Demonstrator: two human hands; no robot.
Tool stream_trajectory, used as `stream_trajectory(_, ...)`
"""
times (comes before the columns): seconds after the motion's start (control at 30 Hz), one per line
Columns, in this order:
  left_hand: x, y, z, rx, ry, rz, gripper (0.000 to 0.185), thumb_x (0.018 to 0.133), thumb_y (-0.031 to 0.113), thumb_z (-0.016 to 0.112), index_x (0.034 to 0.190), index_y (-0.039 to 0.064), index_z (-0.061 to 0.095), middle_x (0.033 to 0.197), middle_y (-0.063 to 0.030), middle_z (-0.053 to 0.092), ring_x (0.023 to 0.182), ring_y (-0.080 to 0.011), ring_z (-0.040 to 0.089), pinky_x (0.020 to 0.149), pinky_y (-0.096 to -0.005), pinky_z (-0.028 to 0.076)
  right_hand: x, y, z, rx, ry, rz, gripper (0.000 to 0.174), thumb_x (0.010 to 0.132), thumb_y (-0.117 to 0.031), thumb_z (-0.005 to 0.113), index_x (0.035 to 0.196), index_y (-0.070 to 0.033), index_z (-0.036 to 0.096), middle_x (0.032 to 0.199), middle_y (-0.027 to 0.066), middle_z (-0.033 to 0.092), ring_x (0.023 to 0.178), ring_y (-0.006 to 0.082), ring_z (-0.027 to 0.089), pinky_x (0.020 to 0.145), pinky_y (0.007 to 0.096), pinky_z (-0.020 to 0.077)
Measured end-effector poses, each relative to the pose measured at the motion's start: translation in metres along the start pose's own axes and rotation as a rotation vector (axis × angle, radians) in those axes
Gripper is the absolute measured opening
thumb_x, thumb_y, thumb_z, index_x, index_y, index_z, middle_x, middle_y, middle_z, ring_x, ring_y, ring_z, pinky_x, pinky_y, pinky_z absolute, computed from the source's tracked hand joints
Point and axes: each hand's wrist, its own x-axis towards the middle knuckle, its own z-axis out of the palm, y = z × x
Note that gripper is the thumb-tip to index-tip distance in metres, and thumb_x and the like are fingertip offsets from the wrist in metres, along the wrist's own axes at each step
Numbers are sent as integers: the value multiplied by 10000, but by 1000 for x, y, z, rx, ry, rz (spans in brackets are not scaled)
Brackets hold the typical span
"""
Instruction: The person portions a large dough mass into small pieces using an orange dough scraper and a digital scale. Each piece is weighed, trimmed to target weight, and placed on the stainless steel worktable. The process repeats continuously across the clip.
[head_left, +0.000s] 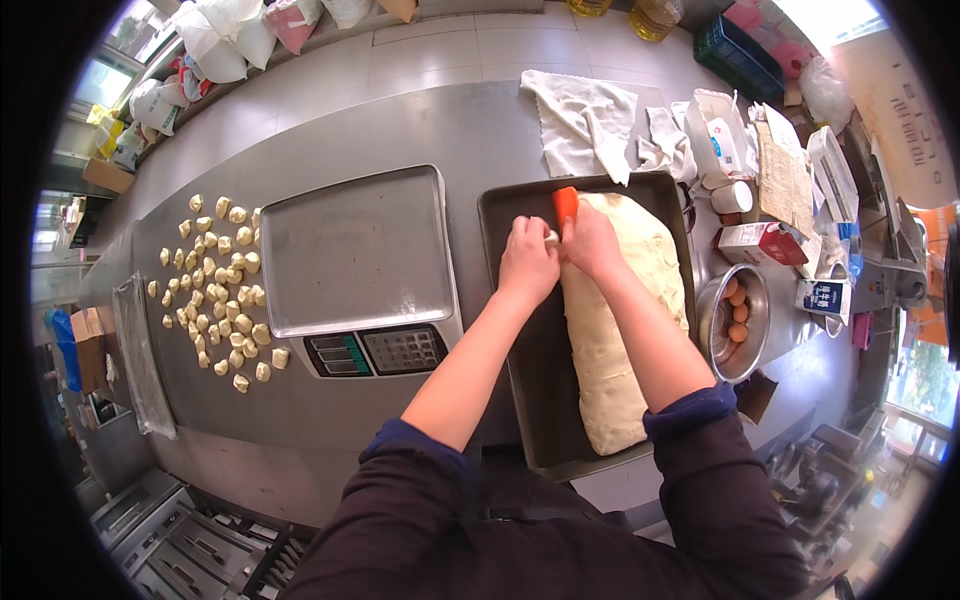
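Note:
A long slab of pale dough (611, 375) lies in a dark rectangular baking tray (536, 405) before me. My right hand (591, 236) is closed around an orange scraper (565, 204) at the dough's far left edge. Right beside it, my left hand (529, 255) has its fingers curled around a small piece of dough (553, 238), mostly hidden by the fingers. To the left of the tray stands a digital scale (375, 351) with a bare metal pan (360, 255) on top. Several small dough pieces (225, 292) are scattered left of the scale.
White cloths (585, 124) lie beyond the tray. A steel bowl (712, 352) with several brown eggs (739, 313) stands close on its right. Cartons (763, 244), a plastic container (716, 135) and cardboard (784, 176) crowd the steel table's right side. A plastic-wrapped strip (146, 360) lies at the left end.

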Motion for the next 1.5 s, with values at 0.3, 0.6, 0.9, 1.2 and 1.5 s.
stream_trajectory(0.3,-16,-17,-6,556,131,493,518,951,54,738,1466,96,702,1409,-204,585,1333,-414,589,1199,-582,482,-98,-10,-51,7,10,-50,242,1128,-168,641,1180,62,697,986,355,769,961,576,748,837,634,595)
stream_trajectory(0.6,-34,-5,-18,294,-284,55,305,1029,118,666,1328,67,702,1252,-210,700,1174,-470,730,1036,-585,606,-100,4,10,2,33,-15,257,1116,-195,655,1141,59,689,969,353,771,942,571,757,839,635,612)
stream_trajectory(0.9,-125,-8,-119,-227,-399,-224,287,1025,179,717,1256,9,708,1105,-162,758,1011,-292,748,890,-441,597,-126,3,-44,190,203,-198,212,1108,-159,683,1142,49,701,946,340,759,926,575,739,802,634,588)
stream_trajectory(1.2,-162,-34,-131,-766,-485,-360,246,1069,195,759,1236,23,705,1038,-15,711,901,-76,634,772,-303,545,-191,21,-2,-20,-23,-46,239,1128,-190,672,1181,36,731,959,345,758,936,559,752,821,620,602)
stream_trajectory(1.5,-202,-2,-182,-1138,-691,-270,308,1024,220,809,1255,44,704,1065,-1,707,934,-70,640,790,-279,539,-152,35,5,57,-153,116,231,1130,-186,647,1160,9,767,1015,309,778,992,535,747,833,598,597)
